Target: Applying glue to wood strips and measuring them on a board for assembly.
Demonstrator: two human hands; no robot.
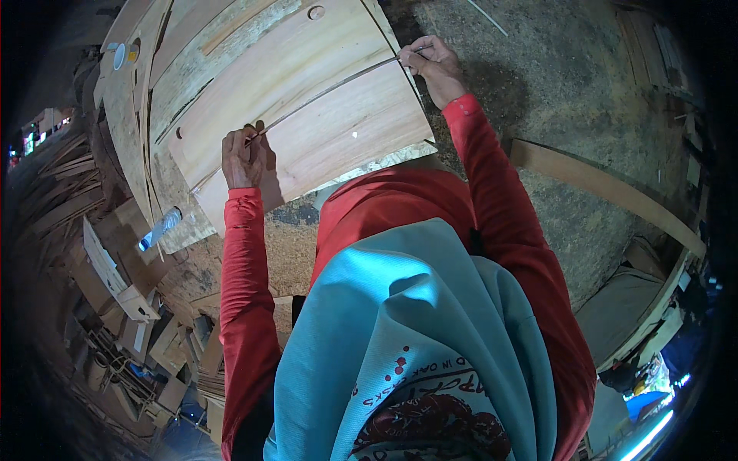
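Observation:
A pale wooden panel (346,115) lies on the workbench in front of me, with a small round mark near its far edge. Across it runs a long, thin, dark strip (330,91); its material is too fine to make out. My left hand (241,157) pinches this strip over the panel's left part, fingers closed. At the panel's right edge, my right hand (436,69) grips the other end between thumb and fingers. Between the two hands the strip looks straight and close to the panel's surface.
A clear plastic bottle (160,229) with a blue cap lies by the bench's left corner. A white round container (118,56) is at the far left. Wooden offcuts (171,349) pile up at lower left. A curved board (607,186) stands on the right.

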